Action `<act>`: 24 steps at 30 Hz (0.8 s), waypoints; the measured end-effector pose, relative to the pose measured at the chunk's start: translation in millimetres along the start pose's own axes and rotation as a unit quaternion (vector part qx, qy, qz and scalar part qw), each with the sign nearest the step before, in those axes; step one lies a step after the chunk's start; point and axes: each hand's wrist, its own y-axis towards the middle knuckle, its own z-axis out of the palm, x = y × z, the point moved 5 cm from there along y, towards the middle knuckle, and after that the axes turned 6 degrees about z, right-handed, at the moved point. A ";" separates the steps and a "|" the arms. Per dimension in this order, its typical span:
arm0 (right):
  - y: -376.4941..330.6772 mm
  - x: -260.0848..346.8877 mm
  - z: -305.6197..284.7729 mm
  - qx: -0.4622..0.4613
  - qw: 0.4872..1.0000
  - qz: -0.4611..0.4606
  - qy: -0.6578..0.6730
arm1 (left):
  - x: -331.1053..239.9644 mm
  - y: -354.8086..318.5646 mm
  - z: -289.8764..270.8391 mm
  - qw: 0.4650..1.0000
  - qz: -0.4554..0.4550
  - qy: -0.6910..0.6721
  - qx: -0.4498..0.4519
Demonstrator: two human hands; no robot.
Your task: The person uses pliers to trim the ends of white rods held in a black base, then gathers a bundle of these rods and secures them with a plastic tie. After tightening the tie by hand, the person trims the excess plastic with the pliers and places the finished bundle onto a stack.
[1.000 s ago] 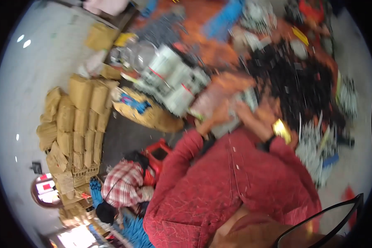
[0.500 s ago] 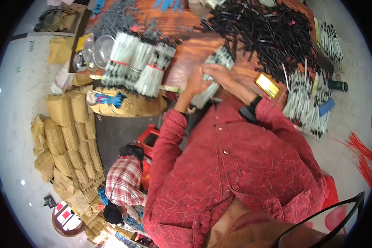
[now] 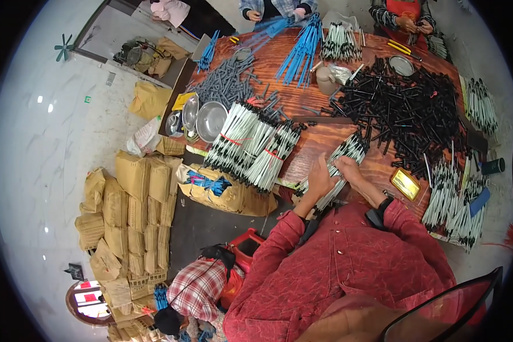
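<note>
Close in front of my body lies a bundle of thin white rods with black ends [image 3: 352,149], slanting from the tabletop towards me. My left hand [image 3: 322,181] is closed around its left side, thumb uppermost. From the right, my right hand [image 3: 351,172] grips the same bundle, its fingers bent over the rods. Parts of both hands' fingers are hidden. Just left of them are white rod bundles with black ends [image 3: 255,147], tied with red bands. Beyond the held bundle spreads a large heap of black plastic pieces [image 3: 396,108].
The wooden table [image 3: 325,131] also bears grey pieces [image 3: 225,82], blue rods [image 3: 303,51], metal bowls [image 3: 212,121] and a yellow-framed box [image 3: 405,183]. More white rods [image 3: 443,196] lie at right. Wrapped brown packages [image 3: 134,199] stack at left. Co-workers [image 3: 407,20] sit across; another crouches behind-left.
The view has tilted up, so more of the table's far side and the co-workers show. Both my hands stay on the bundle; my left hand now sits lower along it, apart from the right.
</note>
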 end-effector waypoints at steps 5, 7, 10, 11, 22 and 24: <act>19.2 4.7 6.8 -0.039 0.994 -0.099 0.034 | -18.5 -10.7 5.5 0.986 0.060 0.146 -0.055; 18.5 2.5 10.9 -0.034 0.999 -0.033 0.023 | -12.8 -9.5 10.3 0.984 0.035 0.163 -0.063; 15.4 0.7 15.3 -0.034 0.998 -0.048 0.016 | -0.9 -7.1 17.1 0.982 0.008 0.180 -0.064; 14.6 0.6 16.9 -0.034 0.998 -0.055 0.012 | 4.9 -6.3 18.5 0.980 -0.006 0.188 -0.059; -1.4 15.7 27.0 0.020 0.993 -0.119 -0.009 | 15.5 -3.8 27.4 0.966 0.002 0.255 -0.041; -0.8 19.3 26.8 0.040 0.994 -0.107 0.001 | 15.7 -4.6 31.3 0.965 0.011 0.263 -0.014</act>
